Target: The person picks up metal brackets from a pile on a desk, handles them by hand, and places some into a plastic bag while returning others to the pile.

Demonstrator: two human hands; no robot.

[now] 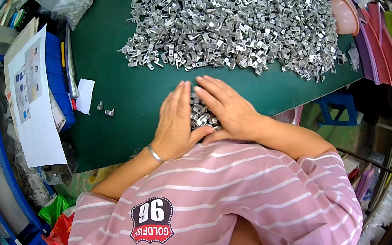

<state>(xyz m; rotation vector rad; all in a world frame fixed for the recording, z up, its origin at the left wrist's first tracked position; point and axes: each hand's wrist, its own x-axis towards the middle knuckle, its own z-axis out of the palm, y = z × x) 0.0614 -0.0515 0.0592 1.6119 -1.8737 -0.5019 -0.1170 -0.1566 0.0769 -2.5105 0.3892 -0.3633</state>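
A green worktop [128,131] is carrying a broad pile of small silvery metal pieces [232,18], which is covering much of its far side, centre to right. At the left, a printed white sheet [34,114] is standing beside a blue bin [56,66]. Near the front edge, the left hand [172,121] and right hand [234,110] are facing each other, cupping a small heap of metal pieces [200,116] between them. Neither grip is clamping: the fingers are lying extended, pointing forward, with the thumbs close together. A metal bracelet [154,154] is circling the left wrist. Two loose pieces [109,112] are lying left of the left hand.
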